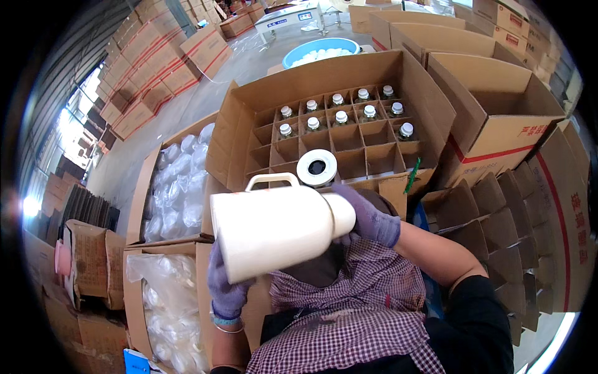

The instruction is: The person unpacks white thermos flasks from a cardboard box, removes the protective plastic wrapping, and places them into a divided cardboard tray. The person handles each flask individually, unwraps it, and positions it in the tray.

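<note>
I see a white plastic jug (277,227) lying almost on its side in mid-air above my lap, its base tipped down to the left, its neck pointing right and its loop handle (272,180) on top. Its neck end hangs just short of the near edge of a large divided carton (249,100), whose grid of cells holds capped bottles (341,116) in the far rows while the near rows stand unfilled. A roll of white tape (317,167) sits on the dividers just beyond the handle, close to it. To the left, an open box of clear bagged items (177,187) lies near the jug's base, and a second bag-lined box (165,299) sits below that. A stack of folded cardboard dividers (498,218) crowds the right side, so the free room is mostly the air above the carton and my checked apron (349,311). My left hand (225,290), in a purple glove, cups the jug's base from beneath, fingers curled up around the bottom rim and touching it. My right hand (369,218), gloved the same, wraps the neck end, fingers closed round it; the thumb is hidden behind the jug, so I cannot tell where it presses.
</note>
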{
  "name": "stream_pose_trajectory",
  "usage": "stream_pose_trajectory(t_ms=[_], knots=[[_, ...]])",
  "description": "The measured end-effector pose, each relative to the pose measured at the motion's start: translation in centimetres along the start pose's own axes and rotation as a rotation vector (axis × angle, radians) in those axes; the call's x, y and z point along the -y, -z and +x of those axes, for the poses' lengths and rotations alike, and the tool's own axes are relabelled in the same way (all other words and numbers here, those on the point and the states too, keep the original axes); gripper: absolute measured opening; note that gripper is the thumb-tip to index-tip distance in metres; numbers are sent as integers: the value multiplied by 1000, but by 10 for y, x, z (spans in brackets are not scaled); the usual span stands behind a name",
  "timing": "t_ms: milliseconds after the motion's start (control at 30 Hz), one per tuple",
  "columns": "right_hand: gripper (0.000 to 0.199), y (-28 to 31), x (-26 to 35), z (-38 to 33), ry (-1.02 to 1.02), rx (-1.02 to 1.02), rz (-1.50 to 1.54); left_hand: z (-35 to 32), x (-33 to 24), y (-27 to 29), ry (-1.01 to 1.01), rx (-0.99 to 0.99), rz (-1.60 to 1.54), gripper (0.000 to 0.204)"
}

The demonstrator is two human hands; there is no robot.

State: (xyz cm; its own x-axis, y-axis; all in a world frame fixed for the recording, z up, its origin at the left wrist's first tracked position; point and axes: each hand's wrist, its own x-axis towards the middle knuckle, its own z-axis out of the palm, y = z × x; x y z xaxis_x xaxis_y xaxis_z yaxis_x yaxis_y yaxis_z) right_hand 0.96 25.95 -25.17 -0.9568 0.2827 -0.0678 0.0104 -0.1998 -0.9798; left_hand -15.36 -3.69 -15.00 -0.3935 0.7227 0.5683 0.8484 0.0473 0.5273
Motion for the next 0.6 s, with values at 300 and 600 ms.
stream_pose_trajectory(t_ms=[300,600], knots=[[76,-64,-5,-43,565,-378,-354,12,25,15,296,-112,-356,60],[48,37,-7,50,384,-528,-786,58,3,-18,-161,539,87,42]])
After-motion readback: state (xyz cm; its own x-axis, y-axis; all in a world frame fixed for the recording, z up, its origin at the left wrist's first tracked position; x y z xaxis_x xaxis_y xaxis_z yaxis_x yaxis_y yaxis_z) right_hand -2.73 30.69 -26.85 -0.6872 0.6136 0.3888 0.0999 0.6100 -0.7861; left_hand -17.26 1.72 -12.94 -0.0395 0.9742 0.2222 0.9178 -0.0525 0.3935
